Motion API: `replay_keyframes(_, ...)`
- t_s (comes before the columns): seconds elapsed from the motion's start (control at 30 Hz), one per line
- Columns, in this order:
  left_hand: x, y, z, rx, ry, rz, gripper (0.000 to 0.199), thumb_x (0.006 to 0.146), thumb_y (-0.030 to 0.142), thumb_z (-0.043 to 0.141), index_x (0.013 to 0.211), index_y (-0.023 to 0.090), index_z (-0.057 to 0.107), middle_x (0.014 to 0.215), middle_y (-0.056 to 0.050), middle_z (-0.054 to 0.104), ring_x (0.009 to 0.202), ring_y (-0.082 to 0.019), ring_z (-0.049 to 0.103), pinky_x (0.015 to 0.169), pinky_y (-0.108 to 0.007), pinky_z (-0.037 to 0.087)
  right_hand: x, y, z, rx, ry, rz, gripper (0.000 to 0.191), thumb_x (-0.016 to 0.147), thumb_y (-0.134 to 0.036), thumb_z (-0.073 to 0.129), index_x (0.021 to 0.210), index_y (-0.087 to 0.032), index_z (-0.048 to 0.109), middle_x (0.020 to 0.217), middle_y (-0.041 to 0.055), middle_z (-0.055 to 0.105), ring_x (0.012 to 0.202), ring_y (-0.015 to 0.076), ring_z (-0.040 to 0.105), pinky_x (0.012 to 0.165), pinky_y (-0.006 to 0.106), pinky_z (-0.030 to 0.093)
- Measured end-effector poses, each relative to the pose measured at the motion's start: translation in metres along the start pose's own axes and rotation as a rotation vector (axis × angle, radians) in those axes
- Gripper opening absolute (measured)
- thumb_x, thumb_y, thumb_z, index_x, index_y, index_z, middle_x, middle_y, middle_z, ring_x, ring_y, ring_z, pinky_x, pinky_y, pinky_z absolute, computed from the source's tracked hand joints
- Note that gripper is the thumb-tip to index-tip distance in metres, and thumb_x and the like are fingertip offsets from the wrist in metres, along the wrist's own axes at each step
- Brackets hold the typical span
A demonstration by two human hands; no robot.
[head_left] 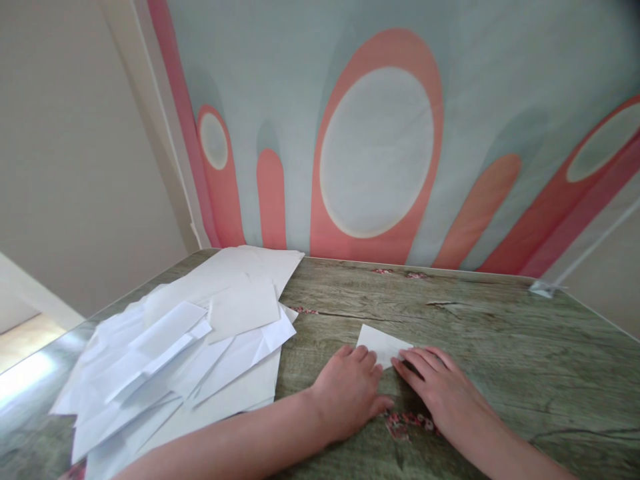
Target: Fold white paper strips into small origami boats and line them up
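A small piece of white paper, which looks folded, lies on the wood-patterned tabletop between my hands. My left hand is at its lower left, with the fingers curled together over the near edge and the thumb pointing right. On the other side, my right hand holds the right corner, its fingertips and thumb pressed together there. Part of the paper's near edge is hidden under the fingers.
A loose, overlapping pile of white paper sheets and folded pieces covers the table's left side. Behind the wooden-look tabletop hangs a green and coral printed backdrop. Clear tape marks its lower right corner.
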State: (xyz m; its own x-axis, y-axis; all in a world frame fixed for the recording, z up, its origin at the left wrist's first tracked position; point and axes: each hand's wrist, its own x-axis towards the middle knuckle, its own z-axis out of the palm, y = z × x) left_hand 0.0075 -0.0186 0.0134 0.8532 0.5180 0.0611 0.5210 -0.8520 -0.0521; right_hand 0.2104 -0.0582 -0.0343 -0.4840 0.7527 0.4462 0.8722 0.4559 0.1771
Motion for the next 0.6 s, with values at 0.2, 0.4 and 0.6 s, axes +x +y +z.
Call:
replay_keyframes(0.2, -0.006, -0.004, 0.000, -0.019, 0.010, 0.013, 0.035, 0.089, 0.041, 0.045, 0.111, 0.015, 0.052, 0.106, -0.009, 0.059, 0.101, -0.022, 0.052, 0.087, -0.035, 0.039, -0.002, -0.001, 0.004, -0.008, -0.026, -0.014, 0.035, 0.074, -0.016, 0.056, 0.109, -0.017, 0.060, 0.104, 0.0088, 0.062, 0.100, 0.0235, 0.053, 0.092, 0.043, 0.039)
replay_keyframes(0.4, -0.006, -0.002, 0.007, 0.018, 0.026, 0.017, 0.037, 0.090, 0.039, 0.044, 0.117, 0.014, 0.048, 0.108, -0.011, 0.057, 0.104, -0.023, 0.050, 0.087, -0.035, 0.039, -0.007, -0.005, 0.007, -0.052, -0.041, -0.034, 0.044, 0.071, -0.015, 0.058, 0.115, -0.019, 0.055, 0.110, 0.0122, 0.059, 0.104, 0.0272, 0.052, 0.090, 0.045, 0.041)
replay_keyframes(0.6, -0.004, -0.001, 0.010, 0.058, 0.031, 0.029, 0.037, 0.090, 0.037, 0.043, 0.117, 0.012, 0.049, 0.106, -0.011, 0.058, 0.100, -0.023, 0.051, 0.083, -0.035, 0.040, -0.010, -0.007, 0.009, -0.092, -0.082, -0.038, 0.054, 0.069, -0.008, 0.056, 0.121, -0.022, 0.051, 0.117, 0.0144, 0.055, 0.108, 0.0296, 0.051, 0.090, 0.048, 0.041)
